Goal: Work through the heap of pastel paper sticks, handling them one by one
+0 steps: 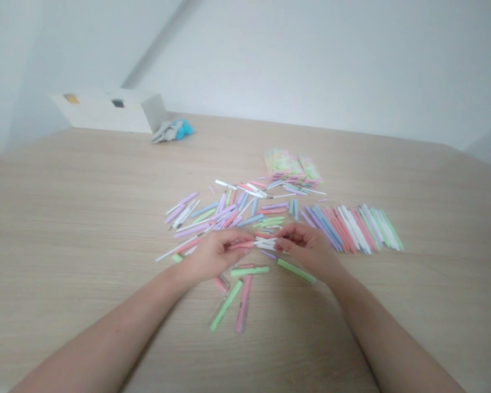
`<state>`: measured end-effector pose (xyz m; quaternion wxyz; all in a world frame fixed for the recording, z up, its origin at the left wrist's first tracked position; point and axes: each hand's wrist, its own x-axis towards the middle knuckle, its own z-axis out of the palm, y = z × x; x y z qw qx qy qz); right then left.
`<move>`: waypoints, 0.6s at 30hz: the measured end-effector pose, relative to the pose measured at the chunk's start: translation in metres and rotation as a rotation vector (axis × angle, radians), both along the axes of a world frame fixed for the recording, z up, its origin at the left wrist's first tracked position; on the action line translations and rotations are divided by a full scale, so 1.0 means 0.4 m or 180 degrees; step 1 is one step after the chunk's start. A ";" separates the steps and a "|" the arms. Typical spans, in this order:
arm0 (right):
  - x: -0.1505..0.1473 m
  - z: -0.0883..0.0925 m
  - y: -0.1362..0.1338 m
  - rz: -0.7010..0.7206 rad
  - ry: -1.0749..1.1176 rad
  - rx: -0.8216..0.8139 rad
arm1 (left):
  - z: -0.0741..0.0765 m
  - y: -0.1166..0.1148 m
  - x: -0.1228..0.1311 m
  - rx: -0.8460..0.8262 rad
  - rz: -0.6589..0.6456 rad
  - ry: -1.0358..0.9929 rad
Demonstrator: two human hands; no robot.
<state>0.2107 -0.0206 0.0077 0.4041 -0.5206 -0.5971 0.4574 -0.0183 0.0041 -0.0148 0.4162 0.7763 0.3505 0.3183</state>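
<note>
On the light wood surface (73,218), the left hand (215,256) closes narrowly on a pink stick (241,245), over a scattered heap of pastel sticks (225,218). Just beside it, the right hand (309,248) pinches white sticks (265,244). Farther right, sorted sticks (352,229) lie side by side, with wrapped packets (292,166) behind the heap.

Reads as a room in a home, attic-style: white sloped ceiling (270,49) over a wood-look table (73,185) — white storage box (106,112) at the far edge, grey-and-blue fabric bundle (172,131) just beside it — domestic, not a lab or workshop.
</note>
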 end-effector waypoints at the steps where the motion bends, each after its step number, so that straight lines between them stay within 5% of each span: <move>1: 0.001 -0.001 0.001 -0.0031 -0.0007 0.0021 | 0.002 -0.001 0.000 -0.0013 0.0047 -0.0023; 11: 0.030 0.002 0.013 -0.0133 0.0057 -0.0006 | 0.039 -0.021 0.000 -0.0023 0.0106 -0.0276; 18: 0.050 -0.007 0.017 -0.0124 0.0273 -0.0114 | 0.057 -0.038 0.009 -0.0594 -0.0080 -0.1202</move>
